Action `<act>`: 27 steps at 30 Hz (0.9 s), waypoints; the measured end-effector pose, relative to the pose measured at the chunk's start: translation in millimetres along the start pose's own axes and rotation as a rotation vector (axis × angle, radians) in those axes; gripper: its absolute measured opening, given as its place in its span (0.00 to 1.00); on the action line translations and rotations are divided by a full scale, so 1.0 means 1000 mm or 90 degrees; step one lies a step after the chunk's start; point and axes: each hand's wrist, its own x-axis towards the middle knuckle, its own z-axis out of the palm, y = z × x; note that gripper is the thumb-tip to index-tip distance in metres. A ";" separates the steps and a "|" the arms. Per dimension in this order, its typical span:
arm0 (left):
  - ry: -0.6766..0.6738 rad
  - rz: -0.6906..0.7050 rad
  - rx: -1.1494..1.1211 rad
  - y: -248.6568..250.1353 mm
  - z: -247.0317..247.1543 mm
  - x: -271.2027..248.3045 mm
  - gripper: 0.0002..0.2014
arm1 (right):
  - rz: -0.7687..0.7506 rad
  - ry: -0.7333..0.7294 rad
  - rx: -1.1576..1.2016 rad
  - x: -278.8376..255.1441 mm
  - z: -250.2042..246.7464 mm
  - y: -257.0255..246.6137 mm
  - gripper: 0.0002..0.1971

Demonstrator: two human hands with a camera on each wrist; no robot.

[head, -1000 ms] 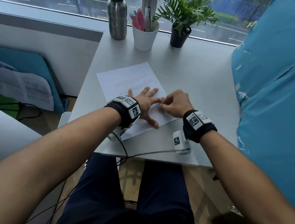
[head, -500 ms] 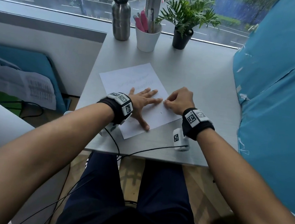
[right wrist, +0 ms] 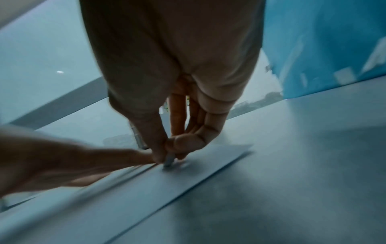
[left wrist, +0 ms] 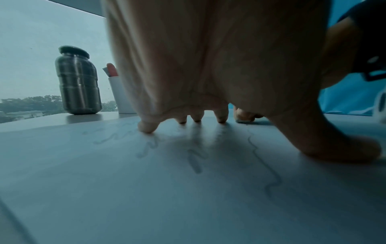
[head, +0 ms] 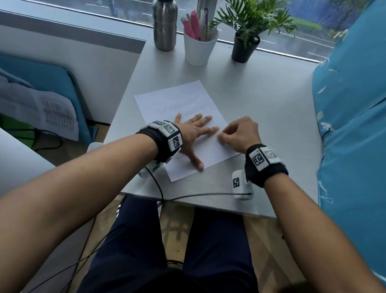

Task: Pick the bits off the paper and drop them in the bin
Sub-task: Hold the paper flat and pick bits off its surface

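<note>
A white sheet of paper (head: 183, 101) with faint pencil scribbles lies slantwise on the grey table (head: 277, 108). My left hand (head: 196, 134) lies flat on it with fingers spread, pressing it down; the left wrist view shows the fingertips (left wrist: 147, 128) and the thumb on the sheet (left wrist: 188, 189). My right hand (head: 223, 138) is curled at the sheet's right edge, just beside my left forefinger. Its thumb and fingers pinch a small pale bit (right wrist: 169, 161) against the paper (right wrist: 208, 165). No bin shows clearly in any view.
At the table's far edge stand a steel bottle (head: 165, 18), a white cup of pens (head: 199, 47) and a potted plant (head: 246, 43). A blue covered surface (head: 372, 119) borders the right side. A white rim (head: 95, 145) peeks out below the table's left edge. Cables hang off the near edge.
My left hand stays pressed on the paper. My right hand's pinching fingertips have shifted slightly toward me along the sheet's right edge.
</note>
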 end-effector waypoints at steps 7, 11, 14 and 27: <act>0.002 -0.016 -0.003 0.004 0.001 0.000 0.68 | -0.007 -0.023 -0.011 0.000 0.002 0.001 0.06; -0.002 -0.005 0.001 0.004 0.000 -0.001 0.68 | 0.000 -0.022 -0.029 0.005 -0.001 0.002 0.06; -0.006 0.028 0.018 -0.006 -0.002 -0.003 0.68 | 0.021 -0.011 -0.038 0.014 -0.011 0.003 0.06; -0.008 0.002 0.030 -0.003 0.001 -0.004 0.70 | -0.021 -0.036 -0.024 -0.002 0.005 -0.007 0.04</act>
